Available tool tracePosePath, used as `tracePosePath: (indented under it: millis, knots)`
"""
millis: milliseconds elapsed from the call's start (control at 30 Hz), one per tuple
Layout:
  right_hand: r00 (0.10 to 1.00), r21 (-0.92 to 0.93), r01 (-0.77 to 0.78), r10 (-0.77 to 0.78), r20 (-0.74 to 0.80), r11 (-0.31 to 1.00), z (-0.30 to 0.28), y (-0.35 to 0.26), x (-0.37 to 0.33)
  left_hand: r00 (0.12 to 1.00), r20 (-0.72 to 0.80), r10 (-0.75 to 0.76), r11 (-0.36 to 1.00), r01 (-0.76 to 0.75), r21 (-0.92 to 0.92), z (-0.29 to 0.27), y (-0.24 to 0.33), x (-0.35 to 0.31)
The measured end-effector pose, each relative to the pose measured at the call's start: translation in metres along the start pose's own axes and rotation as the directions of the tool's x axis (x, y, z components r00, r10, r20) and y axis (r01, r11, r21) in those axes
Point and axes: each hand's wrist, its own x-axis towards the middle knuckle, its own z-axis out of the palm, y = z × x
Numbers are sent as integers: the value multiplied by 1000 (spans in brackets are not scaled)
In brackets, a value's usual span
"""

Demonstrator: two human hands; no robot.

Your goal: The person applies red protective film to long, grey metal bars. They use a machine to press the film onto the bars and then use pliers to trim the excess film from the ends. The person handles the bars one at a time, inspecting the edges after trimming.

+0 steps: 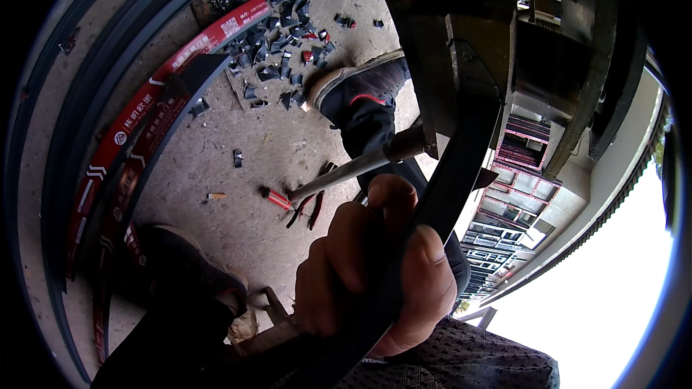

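Observation:
My right hand point(375, 266) is closed around a long dark strip point(454, 166), with the thumb on one side and the curled fingers on the other. The strip slants from the lower edge up to the dark metal frame point(461, 36) of a machine or bench; where its upper end meets that frame is too dark to make out. Behind my fingers passes a round metal bar point(346, 174), which runs out from the frame. My left hand does not show.
Long dark profiles with red printed film point(137, 119) lie at left. Many small dark offcuts point(285, 36) litter the concrete floor. Pliers point(316, 210) and a small red cylinder point(276, 198) lie by the bar. Two shoes are seen, one point(360, 86) beyond the bar, another point(194, 259) lower left.

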Motion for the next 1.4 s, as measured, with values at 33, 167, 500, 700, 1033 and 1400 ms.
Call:
tracePosePath:
  millis: [33, 167, 500, 700, 1033, 1400]
  knots:
    - [1000, 36, 6, -6, -3, 999, 2, 2, 2, 1000, -9, -6, 1000, 6, 27, 1, -1, -1]
    - [998, 62, 39, -35, -57, 997, 9, 1, 2, 1000, -24, -19, 997, 17, -78, 2, -4, -3]
    - [971, 69, 133, -116, -209, 989, 30, 5, 11, 997, 55, -53, 981, 62, -186, 6, 3, 1]
    - [965, 120, 162, -132, -225, 980, 40, 7, 16, 994, 93, -62, 972, 81, -220, 9, 5, 3]
    - [942, 144, 182, -130, -310, 973, 54, 8, 21, 989, 123, -79, 966, 107, -235, 15, 9, 4]
    - [951, 131, 164, -122, -284, 978, 50, 8, 23, 983, 143, -116, 959, 148, -241, 21, 13, 5]
